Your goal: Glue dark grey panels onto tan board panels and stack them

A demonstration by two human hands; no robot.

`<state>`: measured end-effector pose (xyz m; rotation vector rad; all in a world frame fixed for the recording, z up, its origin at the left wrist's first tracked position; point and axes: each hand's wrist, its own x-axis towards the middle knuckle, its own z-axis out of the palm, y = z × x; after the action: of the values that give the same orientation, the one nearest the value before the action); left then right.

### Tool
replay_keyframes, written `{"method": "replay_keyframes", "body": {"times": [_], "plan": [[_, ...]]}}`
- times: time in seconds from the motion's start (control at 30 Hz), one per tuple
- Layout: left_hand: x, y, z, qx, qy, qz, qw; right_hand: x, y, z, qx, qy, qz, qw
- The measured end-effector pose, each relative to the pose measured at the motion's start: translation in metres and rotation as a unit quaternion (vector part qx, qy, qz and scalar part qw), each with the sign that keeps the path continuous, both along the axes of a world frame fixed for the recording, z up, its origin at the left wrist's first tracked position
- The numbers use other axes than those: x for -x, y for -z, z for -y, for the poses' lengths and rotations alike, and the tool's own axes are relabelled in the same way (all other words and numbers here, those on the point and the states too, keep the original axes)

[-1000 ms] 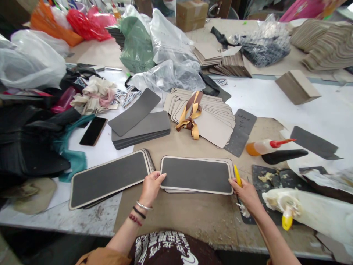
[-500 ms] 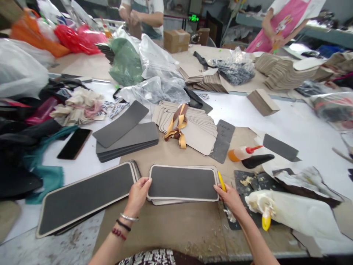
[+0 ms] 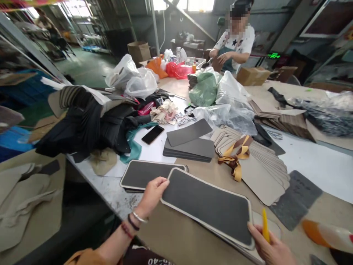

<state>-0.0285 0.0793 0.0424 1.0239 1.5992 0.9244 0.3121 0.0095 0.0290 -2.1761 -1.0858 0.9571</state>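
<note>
Lightly, left hand (image 3: 152, 195), right hand (image 3: 266, 243), holding grey panel (image 3: 206, 208)

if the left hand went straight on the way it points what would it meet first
The cream-edged grey panel comes first. The left hand's fingertips are already at its near end, though depth makes it hard to tell whether they touch.

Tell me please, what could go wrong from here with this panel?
The grey-faced panel is held only at its ends by the left hand and right hand, so it could slip or bend. The yellow pen-like tool in the right hand sits near the panel's pale border and might mark it. The other panel stack lies near the table edge and could be knocked off.
</note>
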Motion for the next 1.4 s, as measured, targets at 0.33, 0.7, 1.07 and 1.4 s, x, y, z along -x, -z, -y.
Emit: {"method": "replay_keyframes", "body": {"times": [0.33,0.7,1.07,1.4], "plan": [[0.136,0.001,0.012,0.010,-0.148,0.030,0.988,0.145,-0.002,-0.092,-0.026,-0.112,-0.111,0.987],[0.170,0.013,0.003,-0.007,-0.145,0.025,0.989,0.176,0.010,-0.109,-0.046,-0.164,0.026,0.985],[0.198,0.024,0.001,0.052,-0.103,-0.189,0.975,0.202,0.012,-0.097,-0.074,-0.173,0.133,0.973],[0.117,0.022,0.029,-0.127,0.070,-0.263,0.954,0.108,-0.037,-0.046,-0.114,0.084,0.093,0.985]]}}
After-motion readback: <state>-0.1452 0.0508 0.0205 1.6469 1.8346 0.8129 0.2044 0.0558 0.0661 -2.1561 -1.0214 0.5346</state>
